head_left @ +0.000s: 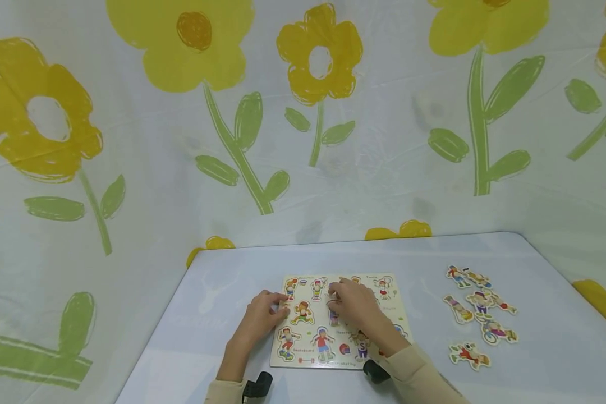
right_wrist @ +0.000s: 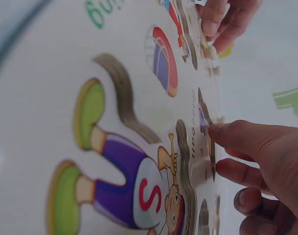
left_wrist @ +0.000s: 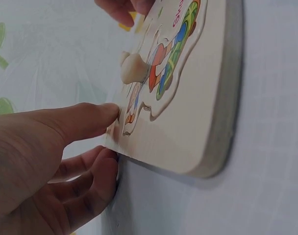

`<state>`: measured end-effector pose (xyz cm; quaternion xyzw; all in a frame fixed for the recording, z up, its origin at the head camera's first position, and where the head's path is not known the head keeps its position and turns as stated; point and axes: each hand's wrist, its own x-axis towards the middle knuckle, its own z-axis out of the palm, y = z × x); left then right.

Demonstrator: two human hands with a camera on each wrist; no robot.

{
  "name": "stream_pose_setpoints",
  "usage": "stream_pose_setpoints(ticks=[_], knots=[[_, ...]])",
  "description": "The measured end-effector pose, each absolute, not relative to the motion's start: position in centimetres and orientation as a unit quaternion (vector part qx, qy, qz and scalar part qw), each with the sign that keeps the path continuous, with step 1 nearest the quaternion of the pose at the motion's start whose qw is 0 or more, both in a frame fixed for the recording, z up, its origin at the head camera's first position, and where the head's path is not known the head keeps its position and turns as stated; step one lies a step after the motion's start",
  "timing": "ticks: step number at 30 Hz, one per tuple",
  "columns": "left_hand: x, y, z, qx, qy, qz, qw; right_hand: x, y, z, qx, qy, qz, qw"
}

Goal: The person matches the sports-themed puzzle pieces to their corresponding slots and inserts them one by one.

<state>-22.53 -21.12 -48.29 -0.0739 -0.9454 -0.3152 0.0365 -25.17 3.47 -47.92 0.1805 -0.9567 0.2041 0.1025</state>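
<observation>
Puzzle board (head_left: pixel 308 342) flat on the desk (head_left: pixel 222 280), partly filled with figures. Left hand (head_left: pixel 262 315) at its left edge, thumb and bent fingers apparently holding it steady. Right hand (head_left: pixel 359 307) over mid-board, thumb and forefinger slightly apart, seemingly pinching a figure piece (head_left: pixel 334 318). Likely step: seating or adjusting that piece. Next, align to the outline, then press flush. Farther right, loose pieces (head_left: pixel 468 356) to pick from, overlapping in places.
</observation>
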Motion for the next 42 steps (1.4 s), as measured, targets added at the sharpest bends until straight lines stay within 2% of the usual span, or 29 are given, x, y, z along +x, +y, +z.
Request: stream_pose_setpoints(ticks=[10, 25, 42], knots=[[-22.6, -20.9, -48.5, -0.074, -0.947, -0.309, 0.041, -23.8, 6.4, -47.6, 0.138, -0.962, 0.222, 0.078], [-22.4, -21.0, -48.4, -0.065, -0.948, -0.308, 0.047, -23.4, 12.3, -46.8, 0.128, -0.956, 0.251, 0.087], [-22.4, -21.0, -48.3, -0.063, -0.948, -0.311, 0.04, -24.3, 18.1, -46.8, 0.121, -0.957, 0.261, 0.03]])
